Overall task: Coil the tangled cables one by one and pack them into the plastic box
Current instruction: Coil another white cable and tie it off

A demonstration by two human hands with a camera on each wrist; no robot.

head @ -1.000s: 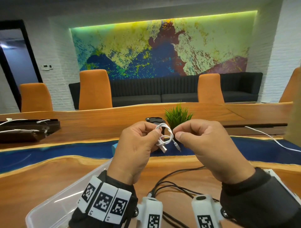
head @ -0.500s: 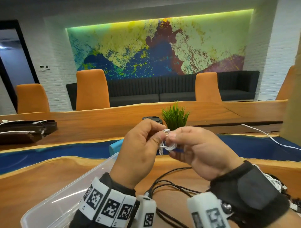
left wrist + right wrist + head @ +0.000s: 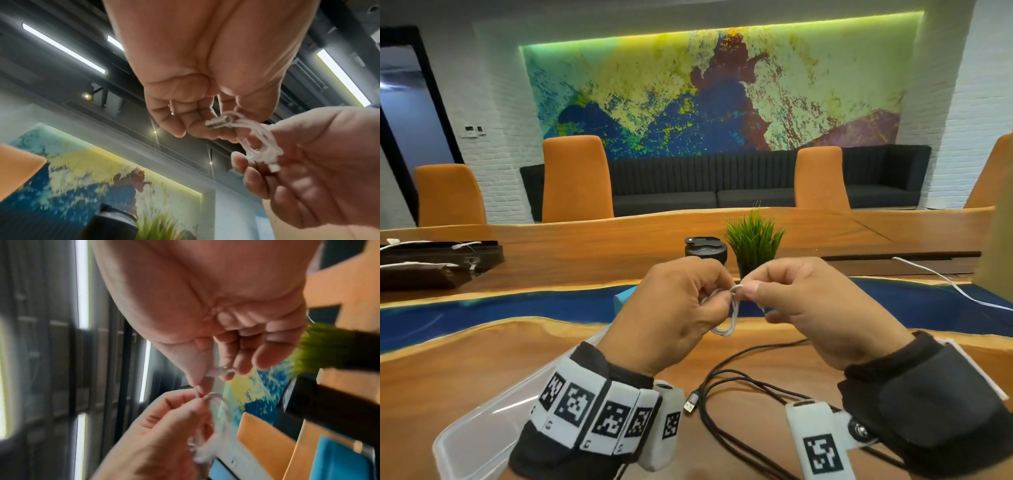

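Left hand (image 3: 681, 315): raised above the worktop (image 3: 465, 363), fingers curled, pinching the white cable (image 3: 727, 322).
Right hand (image 3: 822, 308): thumb and forefinger pinching the same white cable at the top of its loop, touching the left hand's fingertips.
White cable: small coil held between both hands, loop hanging below the pinch; metal plug visible in the left wrist view.
Black cables (image 3: 739, 387): loose on the worktop under the hands, USB plug (image 3: 690, 406) exposed.
Plastic box (image 3: 482, 435): clear, lower left on the worktop, beneath the left wrist.
Behind hands: potted plant (image 3: 753, 240), black cup (image 3: 705, 251).
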